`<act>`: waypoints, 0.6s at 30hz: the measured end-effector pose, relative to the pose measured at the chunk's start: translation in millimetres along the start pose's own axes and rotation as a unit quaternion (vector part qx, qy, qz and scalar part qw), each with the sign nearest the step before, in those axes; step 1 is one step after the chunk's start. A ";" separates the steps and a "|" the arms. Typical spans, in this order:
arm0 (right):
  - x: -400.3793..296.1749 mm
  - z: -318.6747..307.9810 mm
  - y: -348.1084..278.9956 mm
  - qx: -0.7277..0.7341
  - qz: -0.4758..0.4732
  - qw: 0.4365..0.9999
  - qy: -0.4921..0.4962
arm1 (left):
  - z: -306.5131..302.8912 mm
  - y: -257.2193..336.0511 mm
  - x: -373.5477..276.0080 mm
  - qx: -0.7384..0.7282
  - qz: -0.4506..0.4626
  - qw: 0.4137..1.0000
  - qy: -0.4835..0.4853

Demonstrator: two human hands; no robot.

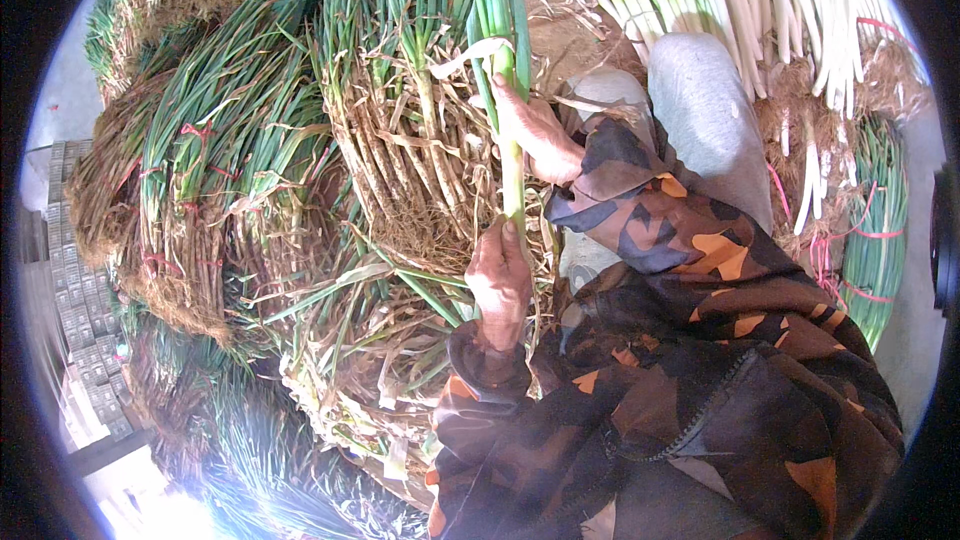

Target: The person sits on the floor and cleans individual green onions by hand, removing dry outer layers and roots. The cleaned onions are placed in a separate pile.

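Note:
A thick green onion stalk (513, 176) stands upright in the picture, its leaves towards the top edge. My left hand (499, 274) grips its lower end, thumb against the stalk. Further up, my right hand (536, 131) is around the stalk, with the thumb along it and some fingers hidden. A pale strip of loose leaf skin (480, 52) curls out just above the right thumb. Behind and left of the stalk lies a bundle of unpeeled green onions (397, 157) with dry skins and earthy roots.
Peeled white green onions (757, 7) lie at the upper right, near my grey-clad knee (705, 105). Tied bundles with roots (217, 135) are heaped at the left. Dry leaf waste (367, 360) lies below. A green onion bundle with pink ties (874, 240) is at the far right.

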State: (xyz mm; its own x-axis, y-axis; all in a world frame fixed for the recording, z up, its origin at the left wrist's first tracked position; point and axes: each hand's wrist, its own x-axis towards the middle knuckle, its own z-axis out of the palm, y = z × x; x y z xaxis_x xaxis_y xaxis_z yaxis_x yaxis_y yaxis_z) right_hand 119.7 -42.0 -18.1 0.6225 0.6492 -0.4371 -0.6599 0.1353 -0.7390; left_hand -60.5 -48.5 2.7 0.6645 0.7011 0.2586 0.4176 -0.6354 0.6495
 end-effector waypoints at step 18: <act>-10.0 2.9 0.3 -0.039 -0.048 0.998 0.030 | 2.5 7.3 4.0 -0.085 -0.041 0.994 -0.053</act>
State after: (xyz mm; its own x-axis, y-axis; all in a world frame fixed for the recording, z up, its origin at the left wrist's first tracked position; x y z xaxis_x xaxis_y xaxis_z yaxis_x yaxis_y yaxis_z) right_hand 112.0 -46.2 -12.5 0.7067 0.5891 -0.3917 -0.5637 0.1344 -0.8149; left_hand -53.3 -51.2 6.7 0.6981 0.7043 0.1294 0.3678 -0.5077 0.7791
